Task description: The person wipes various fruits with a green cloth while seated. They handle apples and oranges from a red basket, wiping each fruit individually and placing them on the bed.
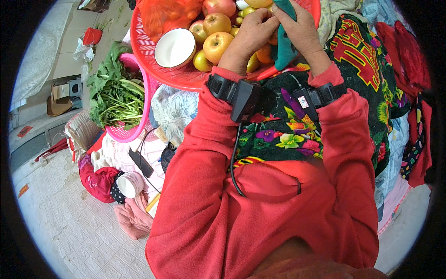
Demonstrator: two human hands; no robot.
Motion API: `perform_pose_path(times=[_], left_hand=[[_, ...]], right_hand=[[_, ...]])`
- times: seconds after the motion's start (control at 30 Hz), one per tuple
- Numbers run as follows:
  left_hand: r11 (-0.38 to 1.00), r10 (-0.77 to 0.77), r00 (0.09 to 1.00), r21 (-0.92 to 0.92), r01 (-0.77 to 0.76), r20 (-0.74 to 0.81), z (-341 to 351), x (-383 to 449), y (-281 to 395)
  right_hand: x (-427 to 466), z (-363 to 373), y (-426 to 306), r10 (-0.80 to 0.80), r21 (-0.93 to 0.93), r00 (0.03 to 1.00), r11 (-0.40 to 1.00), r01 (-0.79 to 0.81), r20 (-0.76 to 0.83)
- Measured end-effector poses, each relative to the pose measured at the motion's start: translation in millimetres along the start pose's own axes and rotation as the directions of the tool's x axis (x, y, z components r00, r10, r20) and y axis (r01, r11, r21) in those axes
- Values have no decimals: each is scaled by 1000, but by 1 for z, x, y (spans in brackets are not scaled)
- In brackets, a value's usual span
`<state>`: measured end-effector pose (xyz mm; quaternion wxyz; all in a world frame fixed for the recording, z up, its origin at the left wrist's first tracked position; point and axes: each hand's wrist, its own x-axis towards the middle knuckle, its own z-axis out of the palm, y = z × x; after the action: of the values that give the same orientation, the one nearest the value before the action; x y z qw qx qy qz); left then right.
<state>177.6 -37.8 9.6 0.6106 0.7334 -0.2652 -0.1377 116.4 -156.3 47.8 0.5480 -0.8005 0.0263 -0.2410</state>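
Over a red plastic basket (190,83) both my hands are close together near the top edge of the view. My left hand (249,36) has its fingers bent over the fruit; whether it grips something is hidden. My right hand (301,29) is closed on a strip of teal fabric (286,52), which hangs down to the basket's rim. In the basket lie apples (217,46), smaller yellow-green fruits (202,61), a white bowl (175,48) and an orange mesh bag (165,17) with small orange fruits.
Left of the basket stands a pink plastic basket (144,122) of leafy greens (116,94). Stacked white bowls (129,185), a dark phone-like slab (140,163) and a cable lie on the cloths nearby. A floral dark blanket (278,136) covers the lap; more bedding lies at right.
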Motion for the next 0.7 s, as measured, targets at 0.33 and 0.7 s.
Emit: perform_pose_path(times=[0.33, 0.7], left_hand=[[1000, 7, 1000, -21, -7, 8, -1, -2, 3], [1000, 28, 1000, 8, -28, -11, 0, -2, 1]], right_hand=[[0, 0, 1, 12, -29, 1000, 1000, -12, 1], [-1, 0, 0, 20, -54, 1000, 998, -21, -12]])
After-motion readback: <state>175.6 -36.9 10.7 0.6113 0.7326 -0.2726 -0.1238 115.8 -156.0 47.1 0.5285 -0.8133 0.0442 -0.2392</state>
